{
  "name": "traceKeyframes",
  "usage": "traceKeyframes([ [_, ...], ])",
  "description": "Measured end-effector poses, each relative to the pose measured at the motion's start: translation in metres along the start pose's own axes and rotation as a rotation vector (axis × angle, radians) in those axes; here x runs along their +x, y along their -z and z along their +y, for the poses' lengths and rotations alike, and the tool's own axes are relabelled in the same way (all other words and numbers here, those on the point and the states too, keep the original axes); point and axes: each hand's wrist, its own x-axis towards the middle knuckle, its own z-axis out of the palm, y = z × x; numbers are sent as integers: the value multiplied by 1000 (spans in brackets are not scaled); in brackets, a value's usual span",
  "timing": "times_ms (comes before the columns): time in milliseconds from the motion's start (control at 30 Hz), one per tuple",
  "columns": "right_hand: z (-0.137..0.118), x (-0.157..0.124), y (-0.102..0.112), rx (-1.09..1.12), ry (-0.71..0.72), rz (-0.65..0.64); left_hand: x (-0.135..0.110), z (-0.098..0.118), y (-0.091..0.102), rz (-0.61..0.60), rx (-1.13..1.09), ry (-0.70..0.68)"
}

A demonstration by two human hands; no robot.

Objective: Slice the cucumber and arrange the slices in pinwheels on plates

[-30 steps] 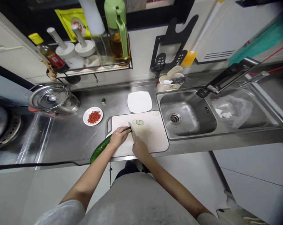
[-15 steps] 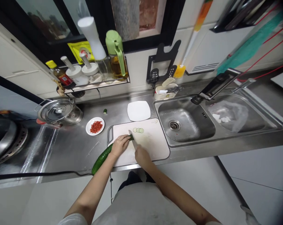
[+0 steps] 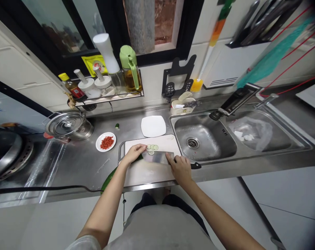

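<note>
My right hand [image 3: 182, 169] is closed round the kitchen knife [image 3: 160, 158], its forefinger along the broad blade. The blade lies nearly flat above the cutting board [image 3: 139, 175], with its black handle pointing right. One cucumber slice [image 3: 151, 152] rests at the blade's upper edge. Just beyond is a short overlapping row of pale slices [image 3: 155, 147]. My left hand [image 3: 134, 153] has its fingertips pinched at the left end of that row, on a cucumber slice. The long green cucumber [image 3: 108, 178] lies under my left forearm, partly hidden by it.
A white square plate [image 3: 153, 126] stands behind the board. To the left are a plate of chopped red pieces [image 3: 106, 142], a cucumber end [image 3: 117, 126] and a lidded steel pot [image 3: 69, 126]. The sink [image 3: 207, 139] adjoins the board on the right.
The knife has turned from pointing away, at the cucumber's cut end, to lying sideways with its blade pointing left. My left hand has moved from holding the cucumber to the slices.
</note>
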Motion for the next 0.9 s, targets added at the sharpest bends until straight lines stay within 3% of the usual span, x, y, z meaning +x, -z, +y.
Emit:
traceKeyframes([
  [100,8,-3,-1,-4,16,27,-2,5,-10,-93,-34,-18],
  [433,20,-8,-6,60,67,0,-2,8,-29,-225,-22,-66],
  [633,27,-6,-10,55,89,-19,4,2,-37,-226,-31,-36],
  [900,45,-6,-12,37,108,-49,26,-6,-56,-275,118,3],
])
